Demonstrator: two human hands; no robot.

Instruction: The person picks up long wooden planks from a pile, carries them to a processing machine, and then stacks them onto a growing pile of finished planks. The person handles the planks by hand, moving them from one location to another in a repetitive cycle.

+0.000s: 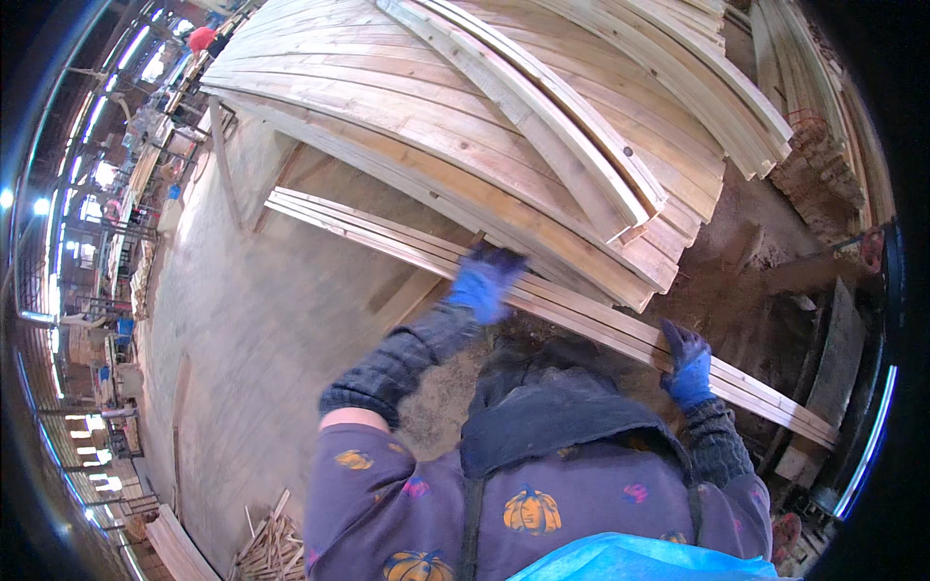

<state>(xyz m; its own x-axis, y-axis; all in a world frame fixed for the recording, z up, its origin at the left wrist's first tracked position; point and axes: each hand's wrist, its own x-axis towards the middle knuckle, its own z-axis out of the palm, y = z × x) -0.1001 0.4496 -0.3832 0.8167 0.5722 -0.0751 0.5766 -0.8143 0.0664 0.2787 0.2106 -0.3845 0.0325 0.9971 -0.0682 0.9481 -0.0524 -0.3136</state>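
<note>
My left hand [485, 282], in a blue work glove with dark fingers and somewhat blurred, grips a bundle of thin wooden strips [588, 311] near its middle. Further right, my right hand [684, 367], gloved alike, is closed round the same strips towards their right end. The bundle lies slantwise in front of my body, beside the near edge of a large stack of planks [407, 131]. On top of that stack lie several loose long boards [538, 102], some with grooved edges. How many strips the bundle has is hard to tell.
More boards [697, 80] lie on the stack's far right, with further timber [821, 160] beyond. A dark metal frame [821, 385] stands at the right. Scrap sticks [272, 545] lie on the concrete floor at the lower left. Workbenches and a person in a red hat [202, 39] are far left.
</note>
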